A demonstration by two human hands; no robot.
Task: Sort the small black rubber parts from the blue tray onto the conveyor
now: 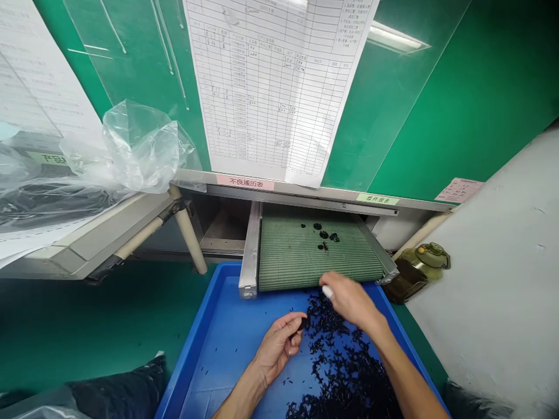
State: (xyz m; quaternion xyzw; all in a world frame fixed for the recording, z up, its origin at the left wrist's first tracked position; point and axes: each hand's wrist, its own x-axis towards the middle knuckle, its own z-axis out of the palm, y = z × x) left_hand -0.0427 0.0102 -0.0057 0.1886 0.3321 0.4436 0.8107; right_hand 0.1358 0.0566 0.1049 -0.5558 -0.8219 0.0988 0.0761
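Observation:
A blue tray [218,343] lies under the end of a green conveyor belt [297,259]. A heap of small black parts [345,366] fills the tray's right side. My left hand [279,346] hovers over the tray's middle with its fingers pinched on a small black part at the heap's left edge. My right hand [349,299] reaches across the heap to the belt's front edge, fingers curled, with a white cot on one fingertip. What it holds, if anything, is hidden. Several more black parts [325,235] lie farther up the belt.
A printed table sheet [275,87] hangs on a clear panel above the belt. Crumpled clear plastic bags [135,145] sit on a shelf at left. A green water bottle [414,270] stands right of the belt, beside a grey surface [498,273]. Dark bags lie at bottom left.

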